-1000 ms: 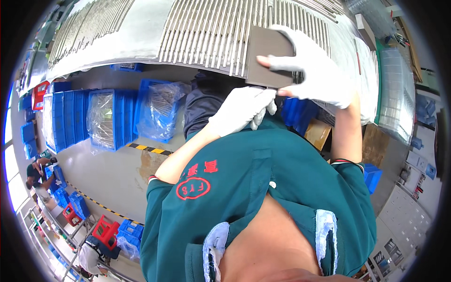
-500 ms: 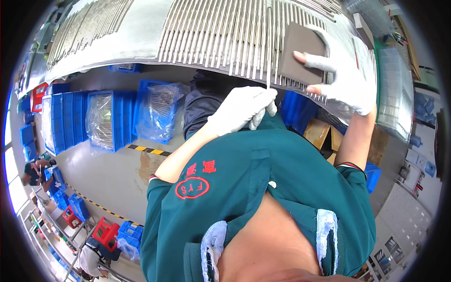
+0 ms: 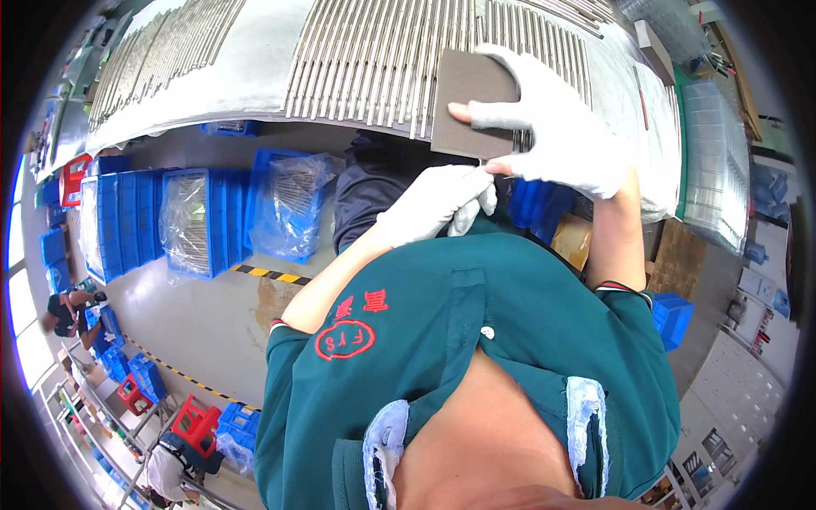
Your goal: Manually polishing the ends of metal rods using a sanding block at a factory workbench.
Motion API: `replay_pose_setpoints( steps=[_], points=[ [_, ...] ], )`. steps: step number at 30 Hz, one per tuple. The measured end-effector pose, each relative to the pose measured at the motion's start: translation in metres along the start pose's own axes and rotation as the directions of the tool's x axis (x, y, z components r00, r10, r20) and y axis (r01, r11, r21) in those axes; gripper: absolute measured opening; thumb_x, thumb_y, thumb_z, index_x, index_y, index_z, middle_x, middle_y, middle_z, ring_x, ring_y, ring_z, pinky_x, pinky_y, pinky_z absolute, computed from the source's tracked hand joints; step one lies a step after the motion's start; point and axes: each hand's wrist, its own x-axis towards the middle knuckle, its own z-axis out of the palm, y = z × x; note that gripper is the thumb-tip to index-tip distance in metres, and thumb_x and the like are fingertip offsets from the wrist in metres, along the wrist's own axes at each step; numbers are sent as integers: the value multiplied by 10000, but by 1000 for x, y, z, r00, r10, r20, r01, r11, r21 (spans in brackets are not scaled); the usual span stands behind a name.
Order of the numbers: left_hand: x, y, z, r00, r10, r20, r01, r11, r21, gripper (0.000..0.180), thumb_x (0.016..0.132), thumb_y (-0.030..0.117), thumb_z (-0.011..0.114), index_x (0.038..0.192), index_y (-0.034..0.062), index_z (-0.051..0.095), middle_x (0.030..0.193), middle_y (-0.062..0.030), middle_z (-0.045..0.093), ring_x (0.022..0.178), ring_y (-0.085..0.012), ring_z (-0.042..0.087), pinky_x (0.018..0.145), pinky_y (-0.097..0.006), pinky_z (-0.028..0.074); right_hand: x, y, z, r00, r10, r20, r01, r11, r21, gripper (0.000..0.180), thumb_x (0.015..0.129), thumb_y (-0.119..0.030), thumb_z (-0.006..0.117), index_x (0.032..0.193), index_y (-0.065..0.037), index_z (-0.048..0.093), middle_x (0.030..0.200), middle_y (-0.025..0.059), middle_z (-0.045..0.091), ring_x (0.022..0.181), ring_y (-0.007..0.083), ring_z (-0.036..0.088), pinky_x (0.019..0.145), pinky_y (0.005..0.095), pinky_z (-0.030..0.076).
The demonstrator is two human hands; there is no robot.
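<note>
My right hand (image 3: 565, 140), in a white glove, presses a flat brown-grey abrasive pad (image 3: 466, 89) onto a row of several thin metal rods (image 3: 365, 59). The rods lie side by side on a white-covered table (image 3: 255, 81). Thumb and fingers grip the pad's right edge. My left hand (image 3: 433, 208), also gloved, rests with curled fingers at the table's near edge, just below the pad. Whether it grips a rod end is hidden. More rods (image 3: 157, 51) lie at the table's left end.
Blue plastic bins (image 3: 127, 225), some holding clear bags (image 3: 293, 208), stand on the floor under the table. Yellow-black tape (image 3: 272, 274) marks the floor. Cardboard boxes (image 3: 676, 255) sit at right. Other people (image 3: 72, 306) work at far left near red and blue crates (image 3: 195, 421).
My right hand slid the pad rightward along the rods, then back to the left. My left hand stayed at the table edge.
</note>
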Motion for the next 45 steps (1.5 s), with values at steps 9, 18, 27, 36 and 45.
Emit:
replay_pose_setpoints(
  steps=[9, 18, 27, 36, 45],
  points=[
    [-2, 11, 8, 998, -67, 18, 68, 996, -65, 373, 940, 334, 496, 744, 25, 569, 487, 7, 431, 429, -78, 396, 420, -227, 314, -20, 11, -11, 997, 52, -57, -50, 998, 32, 620, 654, -488, 715, 1214, -242, 615, 1372, 214, 377, 1210, 385, 407, 1050, 420, 292],
    [-1, 2, 0, 989, -21, 146, 68, 941, -331, 386, 962, 355, 463, 756, 41, 550, 490, 22, 417, 436, -77, 386, 421, -221, 299, -47, 24, -27, 969, 230, -89, -235, 971, -52, 667, 644, -501, 731, 1215, -176, 617, 1426, 189, 340, 1261, 360, 386, 1063, 425, 278],
    [3, -3, -2, 992, -16, -123, 23, 998, 59, 387, 956, 357, 475, 837, 12, 604, 568, -14, 521, 472, -88, 482, 487, -215, 398, -60, 22, -29, 881, 229, -415, -376, 871, -316, 700, 646, -478, 741, 1279, -242, 557, 1325, 129, 458, 1229, 317, 405, 1029, 400, 307],
    [-2, 9, 5, 995, 30, -91, -13, 984, 176, 385, 942, 325, 504, 788, -8, 618, 556, -33, 537, 462, -91, 490, 462, -225, 390, -14, 4, 3, 990, -22, -137, 4, 992, -128, 563, 657, -382, 754, 1185, -227, 636, 1372, 212, 390, 1244, 360, 405, 1060, 394, 308],
    [-1, 6, 8, 997, -36, -70, 38, 999, 35, 343, 944, 285, 497, 764, 9, 593, 514, -21, 495, 438, -90, 449, 446, -224, 358, -19, 10, -2, 997, 24, -70, -19, 997, 78, 554, 656, -336, 739, 1195, -272, 625, 1384, 229, 356, 1259, 382, 367, 1085, 400, 266]
  ],
)
